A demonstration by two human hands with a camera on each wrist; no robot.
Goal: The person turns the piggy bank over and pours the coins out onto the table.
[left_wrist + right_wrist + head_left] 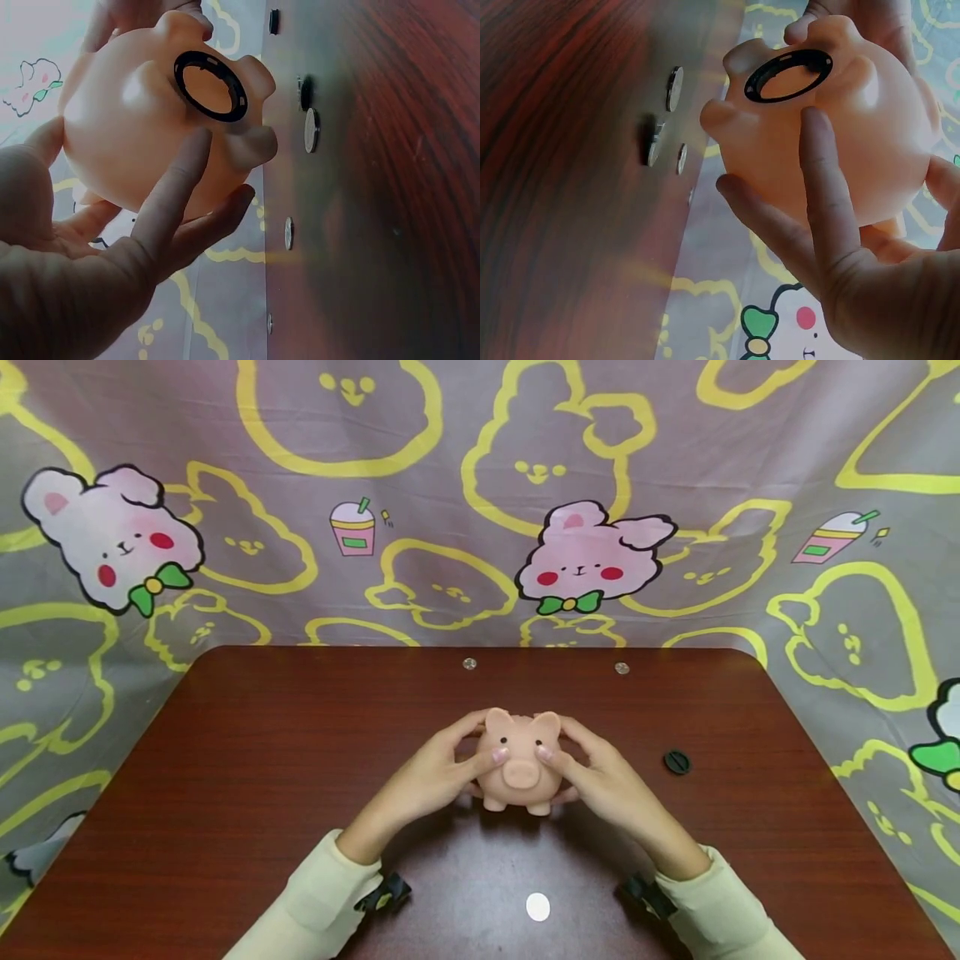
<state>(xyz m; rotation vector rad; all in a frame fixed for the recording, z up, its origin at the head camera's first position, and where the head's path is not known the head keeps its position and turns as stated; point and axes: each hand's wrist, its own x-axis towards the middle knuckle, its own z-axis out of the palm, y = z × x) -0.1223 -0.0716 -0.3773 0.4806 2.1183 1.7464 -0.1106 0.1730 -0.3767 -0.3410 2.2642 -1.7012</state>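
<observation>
A pink piggy bank (pixel 521 774) is held between both hands, its snout toward the head camera. On its left side my left hand (pixel 442 768) grips it, thumb on the cheek. The right hand (pixel 606 777) mirrors this on the other side. Both wrist views show the piggy bank lifted off the table. Its underside has an uncovered round hole with a black ring (pixel 241 106), also visible as a black rim (pixel 826 66) in the right wrist view. To the right on the table lies a round black plug (pixel 677 762).
Two coins lie near the far edge of the brown table (pixel 262 793), a left coin (pixel 469 664) and a right coin (pixel 622 668). More coins, such as one coin (pixel 675 89), show in the wrist views. A bright round spot (pixel 537 907) shows in front.
</observation>
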